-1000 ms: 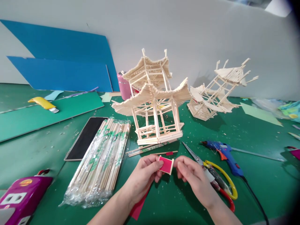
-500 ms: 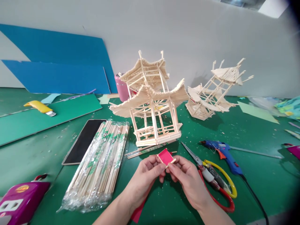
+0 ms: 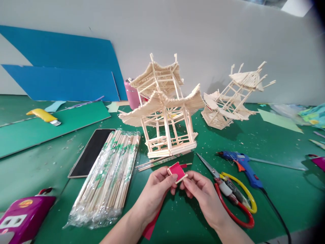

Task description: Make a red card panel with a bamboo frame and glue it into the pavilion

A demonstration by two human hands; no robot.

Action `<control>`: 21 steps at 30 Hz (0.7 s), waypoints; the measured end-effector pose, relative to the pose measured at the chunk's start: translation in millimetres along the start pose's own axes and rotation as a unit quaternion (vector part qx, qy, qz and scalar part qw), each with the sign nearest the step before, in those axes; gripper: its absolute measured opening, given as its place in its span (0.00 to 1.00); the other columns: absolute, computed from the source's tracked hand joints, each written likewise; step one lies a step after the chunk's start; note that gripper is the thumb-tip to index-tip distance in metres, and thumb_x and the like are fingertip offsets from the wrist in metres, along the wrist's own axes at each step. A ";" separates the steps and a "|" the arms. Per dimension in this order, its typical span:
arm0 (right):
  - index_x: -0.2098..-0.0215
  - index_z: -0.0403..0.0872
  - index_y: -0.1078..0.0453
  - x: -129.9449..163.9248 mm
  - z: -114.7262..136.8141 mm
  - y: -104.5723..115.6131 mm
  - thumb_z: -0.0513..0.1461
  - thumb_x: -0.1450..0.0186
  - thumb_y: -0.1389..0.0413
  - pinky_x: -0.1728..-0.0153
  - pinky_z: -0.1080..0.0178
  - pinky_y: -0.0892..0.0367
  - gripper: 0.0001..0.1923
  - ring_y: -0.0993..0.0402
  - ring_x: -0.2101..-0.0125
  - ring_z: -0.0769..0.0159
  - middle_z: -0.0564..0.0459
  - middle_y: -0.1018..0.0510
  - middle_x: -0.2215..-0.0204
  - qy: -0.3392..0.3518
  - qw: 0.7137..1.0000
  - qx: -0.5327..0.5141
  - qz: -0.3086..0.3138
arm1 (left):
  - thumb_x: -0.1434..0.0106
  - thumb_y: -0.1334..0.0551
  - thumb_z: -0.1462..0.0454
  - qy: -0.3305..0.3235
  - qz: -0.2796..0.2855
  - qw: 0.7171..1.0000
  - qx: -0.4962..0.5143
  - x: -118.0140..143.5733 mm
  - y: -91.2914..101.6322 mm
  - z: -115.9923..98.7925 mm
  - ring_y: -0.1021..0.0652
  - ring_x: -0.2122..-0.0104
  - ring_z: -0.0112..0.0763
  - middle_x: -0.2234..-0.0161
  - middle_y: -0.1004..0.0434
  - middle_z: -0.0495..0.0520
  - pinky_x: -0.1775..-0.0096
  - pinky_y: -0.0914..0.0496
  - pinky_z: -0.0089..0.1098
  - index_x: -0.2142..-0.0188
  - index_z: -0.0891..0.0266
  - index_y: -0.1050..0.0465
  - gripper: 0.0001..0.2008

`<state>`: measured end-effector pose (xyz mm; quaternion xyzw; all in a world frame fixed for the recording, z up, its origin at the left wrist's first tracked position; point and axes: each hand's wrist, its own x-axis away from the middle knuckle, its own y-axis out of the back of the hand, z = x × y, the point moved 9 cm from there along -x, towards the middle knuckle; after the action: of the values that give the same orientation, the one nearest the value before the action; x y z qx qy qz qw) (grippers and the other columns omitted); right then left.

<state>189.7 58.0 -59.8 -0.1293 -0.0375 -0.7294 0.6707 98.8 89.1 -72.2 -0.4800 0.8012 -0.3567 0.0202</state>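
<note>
Between my hands is a small red square [image 3: 178,171] edged with thin wooden sticks. My left hand [image 3: 159,184] pinches its left side, thumb lying over the red face. At the lower right corner, the fingers of my right hand [image 3: 198,188] close on the stick edge. A red strip [image 3: 152,226] shows beneath my left wrist. Just beyond my hands stands a two-tiered pavilion model [image 3: 169,132] made of wooden sticks. Loose wooden sticks [image 3: 154,163] lie at its foot, and a stick with a red piece [image 3: 186,165] is partly hidden behind the square.
Left are a bag of chopsticks [image 3: 106,179], a phone [image 3: 88,156], a purple power strip [image 3: 22,218] and a yellow utility knife [image 3: 43,115]. Right are scissors [image 3: 225,188] and a blue glue gun [image 3: 241,166] with a cord. A second stick model [image 3: 228,101] leans at the back right.
The red square has tilted and shifted slightly left and down, with my left thumb now further over its face. My right hand has moved a little at its corner.
</note>
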 end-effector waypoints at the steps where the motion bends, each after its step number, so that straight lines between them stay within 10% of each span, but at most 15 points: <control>1: 0.71 0.44 0.30 -0.2 -1.8 0.0 0.44 0.40 0.45 0.78 0.71 0.42 0.11 0.39 0.79 0.75 0.56 0.28 0.78 -0.006 1.000 -0.003 -0.002 | 0.44 0.38 0.66 0.001 0.000 1.000 -0.003 0.2 0.0 -0.2 0.34 0.79 0.20 0.80 0.31 0.48 0.76 0.41 0.23 0.76 0.66 0.29 0.06; 21: 0.72 0.44 0.32 0.6 -0.5 1.2 0.44 0.39 0.46 0.78 0.73 0.42 0.10 0.38 0.79 0.75 0.57 0.29 0.79 0.020 0.998 0.062 -0.018 | 0.45 0.37 0.62 -0.010 -0.065 0.997 -0.027 0.0 9.1 -5.8 0.35 0.84 0.19 0.85 0.32 0.47 0.79 0.41 0.22 0.79 0.66 0.29 0.10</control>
<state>190.8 57.2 -60.3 -0.0727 -0.0717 -0.7404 0.6644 89.7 94.8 -73.2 -0.5351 0.7774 -0.3305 -0.0083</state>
